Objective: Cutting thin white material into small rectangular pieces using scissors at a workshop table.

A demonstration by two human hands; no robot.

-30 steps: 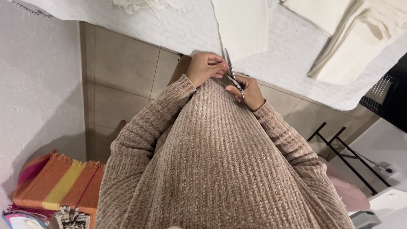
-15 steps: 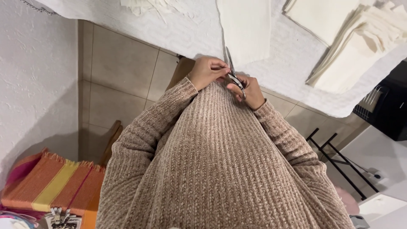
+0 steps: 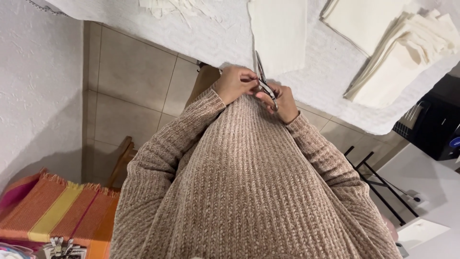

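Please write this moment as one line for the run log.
left hand: on scissors | right hand: holds scissors | cream cloth: on table

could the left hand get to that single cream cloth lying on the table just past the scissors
Probably yes. The left hand is at the table edge, on the scissors together with the right hand. The cream cloth lies flat just beyond, with nothing between but the scissors' blades; the hand is occupied, though.

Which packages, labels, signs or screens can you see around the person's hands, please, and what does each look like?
No package, label, sign or screen shows clearly.
Dark box-like object: right edge, below the white-covered table; black, with a small blue patch; too unclear to tell what it is.
Left hand and right hand: together on metal scissors, by plain cream cloth and a stack of folded cloths.
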